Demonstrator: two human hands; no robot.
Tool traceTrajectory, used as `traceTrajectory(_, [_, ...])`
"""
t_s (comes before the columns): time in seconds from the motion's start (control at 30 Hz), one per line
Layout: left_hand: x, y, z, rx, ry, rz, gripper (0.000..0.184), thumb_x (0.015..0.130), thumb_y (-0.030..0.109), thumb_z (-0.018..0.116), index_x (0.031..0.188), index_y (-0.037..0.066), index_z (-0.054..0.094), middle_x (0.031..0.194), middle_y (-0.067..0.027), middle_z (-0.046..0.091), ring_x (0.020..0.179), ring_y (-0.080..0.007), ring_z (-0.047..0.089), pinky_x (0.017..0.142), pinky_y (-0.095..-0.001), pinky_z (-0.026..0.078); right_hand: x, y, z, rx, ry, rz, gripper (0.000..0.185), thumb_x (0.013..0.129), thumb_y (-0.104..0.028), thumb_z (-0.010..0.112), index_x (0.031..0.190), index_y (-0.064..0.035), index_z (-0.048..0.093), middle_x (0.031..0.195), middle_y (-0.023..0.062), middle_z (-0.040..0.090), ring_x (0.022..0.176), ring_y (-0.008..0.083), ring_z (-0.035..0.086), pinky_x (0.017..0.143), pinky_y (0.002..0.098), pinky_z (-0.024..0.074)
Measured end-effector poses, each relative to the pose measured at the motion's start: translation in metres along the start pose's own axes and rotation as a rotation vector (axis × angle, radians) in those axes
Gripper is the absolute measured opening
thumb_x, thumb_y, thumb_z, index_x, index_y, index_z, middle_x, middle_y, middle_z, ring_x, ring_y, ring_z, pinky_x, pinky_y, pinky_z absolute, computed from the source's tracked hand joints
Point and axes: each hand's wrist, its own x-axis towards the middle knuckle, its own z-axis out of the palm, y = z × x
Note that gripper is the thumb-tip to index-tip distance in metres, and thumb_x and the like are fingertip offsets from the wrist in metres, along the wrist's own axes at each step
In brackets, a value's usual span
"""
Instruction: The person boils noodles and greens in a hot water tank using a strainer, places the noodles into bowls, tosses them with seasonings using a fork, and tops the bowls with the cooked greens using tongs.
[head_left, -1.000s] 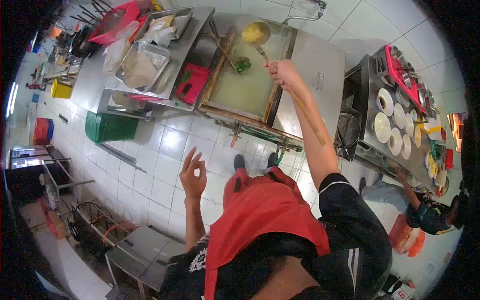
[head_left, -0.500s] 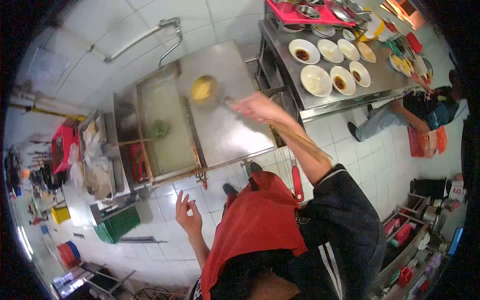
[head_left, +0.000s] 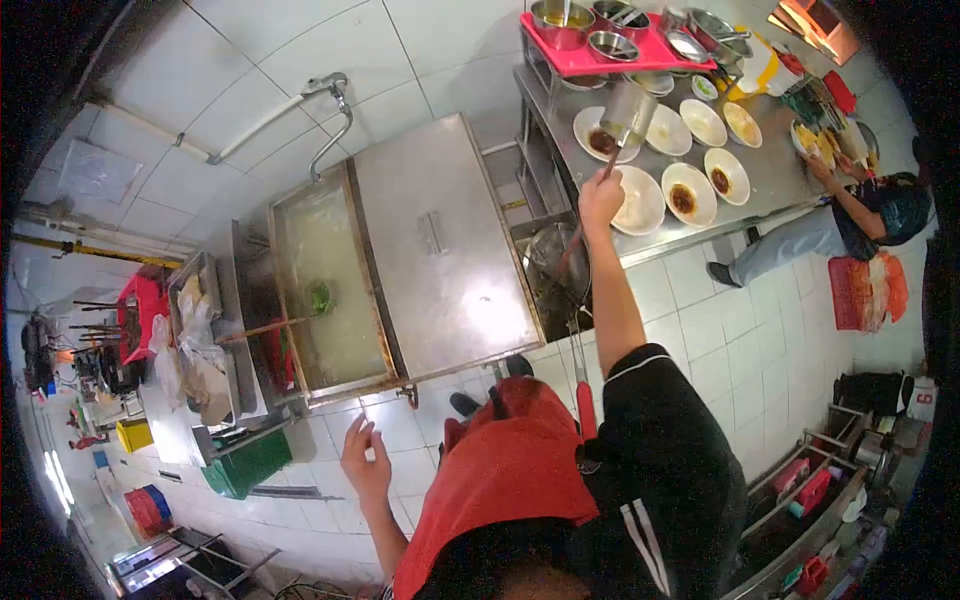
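My right hand [head_left: 602,198] grips the wooden handle of a noodle strainer [head_left: 632,110]. The strainer's metal basket is tipped over a white bowl with dark sauce [head_left: 598,140], at the left end of the back row; whether noodles are still in the basket cannot be made out. Just in front of that row, near my hand, stands another white bowl [head_left: 637,200] with pale contents. My left hand [head_left: 366,462] hangs low at the front of the cooker, fingers apart and holding nothing.
Cloudy liquid fills the open vat [head_left: 340,270], where a second strainer [head_left: 318,297] holds something green. A steel lid [head_left: 440,240] lies right of it. Several bowls stand on the steel table [head_left: 765,135], below a pink tray [head_left: 600,58]. A co-worker [head_left: 870,210] works at the far right.
My right hand has carried the strainer from above the steel lid rightward to the bowls, and its basket is now tipped. My left hand stays low, slightly lower in view.
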Motion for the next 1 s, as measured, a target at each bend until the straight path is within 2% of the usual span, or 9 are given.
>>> traceTrajectory(0.1, [-0.025,-0.012,-0.012,0.066,0.007,-0.018,0.015,0.087,0.003,0.059,0.1,-0.002,0.064,0.106,-0.0164,0.066,0.077,-0.0203,0.067,0.067,-0.0288,0.054,-0.004,0.003,0.025,-0.105,0.079,0.057,0.015,0.084,-0.015,0.055,0.089,-0.0011,0.054,0.075,0.0245,0.063,0.07,0.0431,0.062,0.064,0.0528,0.0463])
traceTrajectory(0.27, [-0.056,-0.01,-0.028,0.074,0.06,-0.263,0.015,0.085,0.001,0.058,0.098,-0.003,0.064,0.098,-0.016,0.067,0.078,-0.023,0.067,0.067,-0.031,0.054,0.026,-0.023,0.049,-0.137,0.154,0.141,0.021,0.084,-0.017,0.055,0.095,0.001,0.053,0.079,0.025,0.065,0.073,0.044,0.063,0.067,0.0525,0.0485])
traceTrajectory(0.47, [-0.083,-0.033,-0.031,0.042,0.061,-0.302,0.013,0.086,0.003,0.06,0.098,-0.001,0.065,0.09,-0.0147,0.068,0.072,-0.0213,0.068,0.064,-0.0306,0.054,0.026,-0.048,0.03,0.246,0.315,0.106,0.021,0.084,-0.015,0.055,0.09,0.0051,0.056,0.084,0.0296,0.064,0.08,0.0476,0.062,0.071,0.0527,0.0471])
traceTrajectory(0.5, [-0.086,-0.036,-0.03,0.013,0.06,-0.305,0.013,0.086,0.003,0.06,0.097,-0.001,0.065,0.089,-0.0148,0.068,0.072,-0.0215,0.068,0.064,-0.0309,0.054,0.019,-0.052,0.025,0.28,0.35,0.012,0.02,0.085,-0.015,0.057,0.088,0.0047,0.057,0.076,0.0223,0.064,0.066,0.0385,0.064,0.06,0.0461,0.0483])
traceTrajectory(0.6, [-0.083,-0.056,-0.027,0.018,0.027,-0.244,0.015,0.081,-0.001,0.061,0.095,0.0,0.064,0.092,-0.0143,0.067,0.075,-0.0258,0.067,0.066,-0.0322,0.054,-0.04,-0.099,-0.026,0.69,-0.13,0.229,0.018,0.087,-0.017,0.059,0.086,0.0009,0.057,0.064,0.0075,0.056,0.051,0.0194,0.056,0.047,0.0341,0.0435])
traceTrajectory(0.67, [-0.073,-0.076,-0.03,-0.003,0.052,-0.139,0.017,0.078,-0.002,0.062,0.095,0.002,0.064,0.093,-0.0147,0.067,0.077,-0.0282,0.067,0.066,-0.0328,0.055,-0.091,-0.156,-0.063,0.848,-0.495,0.384,0.014,0.089,-0.017,0.06,0.085,-0.0037,0.057,0.06,-0.0023,0.045,0.047,0.0056,0.042,0.04,0.023,0.0323])
traceTrajectory(0.73, [-0.059,-0.089,-0.049,-0.025,0.029,-0.124,0.019,0.076,-0.003,0.063,0.094,0.003,0.064,0.094,-0.0135,0.067,0.079,-0.0297,0.067,0.068,-0.0336,0.055,-0.142,-0.233,-0.101,0.763,-0.768,0.292,0.011,0.088,-0.015,0.06,0.088,-0.0043,0.057,0.06,-0.0041,0.043,0.046,0.0045,0.039,0.04,0.0201,0.0276])
traceTrajectory(0.9, [-0.051,-0.185,-0.104,-0.096,0.088,-0.074,0.014,0.08,0.009,0.061,0.094,0.007,0.063,0.094,-0.0119,0.067,0.081,-0.0322,0.065,0.068,-0.0373,0.052,-0.274,-0.46,-0.11,1.122,-1.377,0.02,0.024,0.092,-0.018,0.055,0.105,0.0014,0.057,0.063,-0.0042,0.038,0.041,0.0027,0.031,0.036,0.0186,0.0232])
traceTrajectory(1.0, [-0.071,-0.246,-0.157,-0.069,0.207,-0.127,0.012,0.082,0.008,0.059,0.093,0.006,0.064,0.094,-0.0106,0.067,0.08,-0.0321,0.065,0.068,-0.0368,0.053,-0.373,-0.526,-0.102,0.987,-1.69,-0.095,0.028,0.093,-0.021,0.055,0.109,0.0019,0.054,0.064,-0.0041,0.034,0.04,0.003,0.026,0.033,0.0194,0.023])
